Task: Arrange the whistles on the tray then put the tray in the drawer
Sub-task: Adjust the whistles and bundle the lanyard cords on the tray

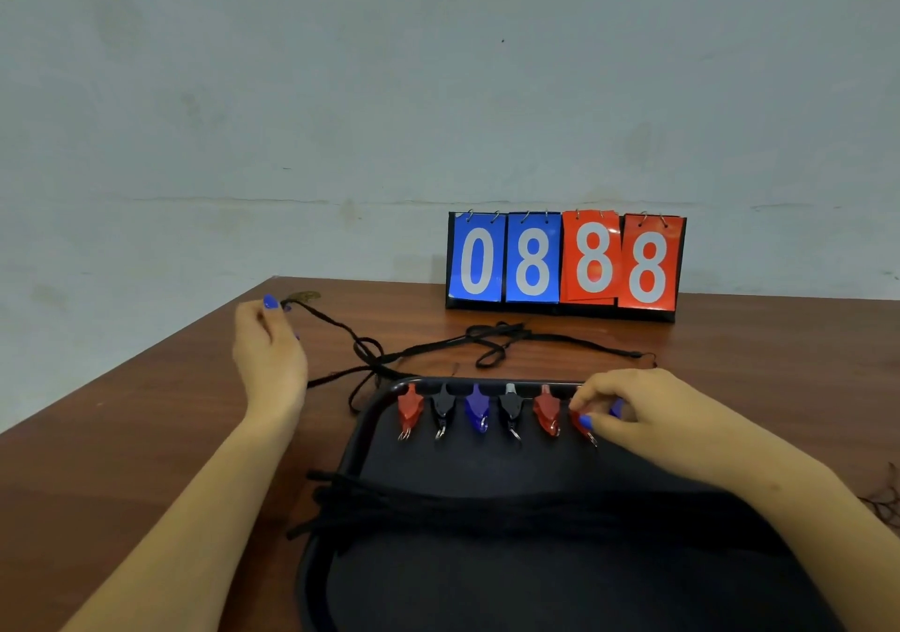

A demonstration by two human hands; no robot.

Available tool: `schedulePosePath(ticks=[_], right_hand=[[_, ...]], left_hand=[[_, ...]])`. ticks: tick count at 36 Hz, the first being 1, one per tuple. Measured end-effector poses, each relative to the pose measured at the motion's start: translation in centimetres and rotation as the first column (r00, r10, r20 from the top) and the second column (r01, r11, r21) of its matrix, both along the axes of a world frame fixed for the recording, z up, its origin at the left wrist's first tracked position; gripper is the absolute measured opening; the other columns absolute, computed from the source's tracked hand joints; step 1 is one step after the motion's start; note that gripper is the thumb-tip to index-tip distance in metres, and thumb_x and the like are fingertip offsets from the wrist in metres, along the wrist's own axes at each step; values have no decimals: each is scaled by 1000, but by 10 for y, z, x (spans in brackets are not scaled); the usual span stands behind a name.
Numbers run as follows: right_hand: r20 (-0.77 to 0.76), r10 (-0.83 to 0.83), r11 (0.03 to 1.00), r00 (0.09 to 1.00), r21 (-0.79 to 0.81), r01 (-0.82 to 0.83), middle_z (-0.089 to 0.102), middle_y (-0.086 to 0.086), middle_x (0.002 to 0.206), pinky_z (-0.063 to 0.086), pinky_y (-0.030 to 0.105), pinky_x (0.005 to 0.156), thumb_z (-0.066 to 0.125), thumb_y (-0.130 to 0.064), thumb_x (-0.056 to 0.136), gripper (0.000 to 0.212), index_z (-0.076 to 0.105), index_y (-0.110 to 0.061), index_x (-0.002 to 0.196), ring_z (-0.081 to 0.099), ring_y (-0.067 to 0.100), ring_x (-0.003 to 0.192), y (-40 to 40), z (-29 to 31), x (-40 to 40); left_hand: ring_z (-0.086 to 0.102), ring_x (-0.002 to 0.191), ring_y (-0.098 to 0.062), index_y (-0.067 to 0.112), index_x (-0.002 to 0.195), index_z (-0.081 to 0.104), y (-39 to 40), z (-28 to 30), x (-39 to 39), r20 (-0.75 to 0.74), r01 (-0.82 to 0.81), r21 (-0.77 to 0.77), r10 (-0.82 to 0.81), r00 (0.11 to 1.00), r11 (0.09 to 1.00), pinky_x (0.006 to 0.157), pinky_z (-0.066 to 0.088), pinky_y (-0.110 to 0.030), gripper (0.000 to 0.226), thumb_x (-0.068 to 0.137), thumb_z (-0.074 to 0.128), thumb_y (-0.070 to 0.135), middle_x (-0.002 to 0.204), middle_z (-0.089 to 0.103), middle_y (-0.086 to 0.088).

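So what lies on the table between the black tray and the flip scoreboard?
In the head view, only tangled black lanyard cords lie on the wooden table between the black tray and the blue-and-red flip scoreboard.

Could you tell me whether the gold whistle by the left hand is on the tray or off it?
Off: the gold whistle lies on the table, beyond the black tray.

The right hand covers most of the red whistle it pinches and the tray's far right corner. The tray's near end runs off the bottom edge. The small gold thing by the left hand is too blurred to name.
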State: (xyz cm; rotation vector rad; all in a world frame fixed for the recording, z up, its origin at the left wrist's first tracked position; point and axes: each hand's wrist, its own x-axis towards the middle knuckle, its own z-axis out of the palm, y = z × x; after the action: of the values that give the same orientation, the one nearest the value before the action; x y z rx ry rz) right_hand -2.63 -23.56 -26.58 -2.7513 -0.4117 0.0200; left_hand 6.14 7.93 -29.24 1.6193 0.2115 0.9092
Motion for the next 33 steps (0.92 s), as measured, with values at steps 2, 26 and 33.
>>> schedulePosePath(ticks=[2,26,33], right_hand=[[0,0,1000,1000,1,0,59,-21,95,45,10,65,54,-28,92,15,52,-43,95,57,-2,85,0,0,0],[-65,-7,1000,998,-19,6,60,-18,87,46,13,65,54,-29,92,15,51,-44,93,58,1,76,-1,-1,0],[-70,0,1000,998,-9,-1,62,-16,86,47,14,66,55,-30,91,20,48,-49,87,60,1,77,-1,-1,0]], left_hand=[[43,59,-11,16,96,41,2,1,0,12,-43,-49,43,999,998,56,36,-27,20,101,27,30,71,45,5],[50,120,-12,39,115,58,-8,-19,6,-607,612,601,-203,768,514,104,37,-43,27,98,39,30,120,61,15],[53,109,-26,21,111,59,2,-14,5,-585,473,727,88,807,497,91,39,-39,33,98,31,34,112,59,-3]])
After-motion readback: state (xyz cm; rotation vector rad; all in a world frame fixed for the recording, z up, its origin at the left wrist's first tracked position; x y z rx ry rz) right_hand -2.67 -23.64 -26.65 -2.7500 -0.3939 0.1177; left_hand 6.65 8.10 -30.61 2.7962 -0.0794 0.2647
